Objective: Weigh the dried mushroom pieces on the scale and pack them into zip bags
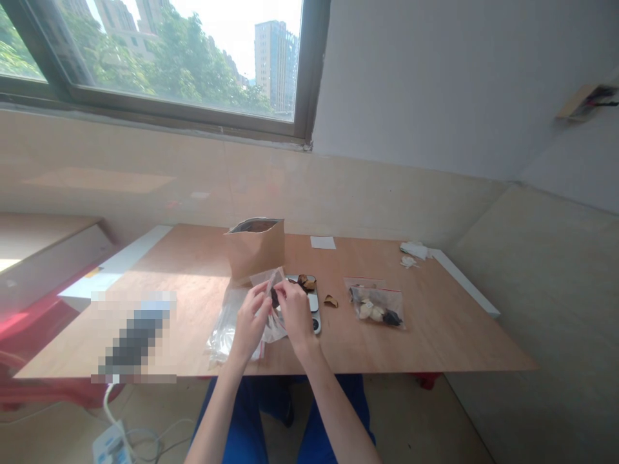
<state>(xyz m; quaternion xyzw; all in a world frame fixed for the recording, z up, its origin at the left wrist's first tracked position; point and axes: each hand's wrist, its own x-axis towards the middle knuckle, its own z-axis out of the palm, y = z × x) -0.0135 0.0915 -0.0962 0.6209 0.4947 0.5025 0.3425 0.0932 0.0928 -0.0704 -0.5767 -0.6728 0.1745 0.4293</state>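
Pinched in my left hand (253, 314) is a clear plastic zip bag (275, 332), which hangs down in front of a kraft paper bag. My right hand (296, 309) is closed at the top of the same zip bag, its fingertips close to the left ones. A small dark piece (275, 298) shows between the two hands; whether it is inside the zip bag I cannot tell. Partly behind my right hand lies a kitchen scale (314, 304) with brown dried pieces (305, 281) on it. One loose dried piece (331, 301) rests on the table to its right.
The kraft paper bag (256, 251) stands open at the back. Flat clear bags (227, 328) lie under my left forearm. Filled zip bags (380, 309) are at the right, white scraps (413, 251) farther back. A pixelated dark object (138, 335) with a cable lies left.
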